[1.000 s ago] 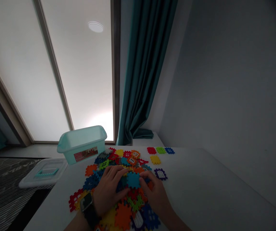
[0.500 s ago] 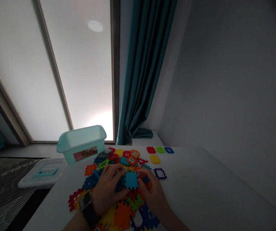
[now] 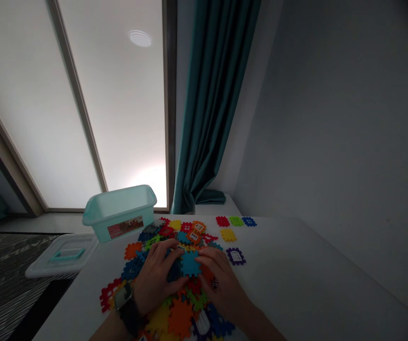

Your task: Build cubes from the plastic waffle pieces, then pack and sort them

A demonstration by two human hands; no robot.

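A light blue square interlocking tile with notched edges is held flat above a heap of similar coloured plastic tiles. My right hand grips it along the right side, fingers at the top and thumb lower down. On the left side, the fingertips and thumb of my left hand close around its edge. A dark watch sits on my left wrist. Beneath the hands lie orange tiles, green tiles and several blue tiles, partly covered by my hands.
Set apart on the white table are a red tile, a green tile, a blue tile, a yellow tile and a purple window tile. A mint plastic bin and its lid stand at the left.
The light blue tile has shifted slightly left and up. My right hand has moved left with it, fingers closer around its edge; my left hand has barely moved.
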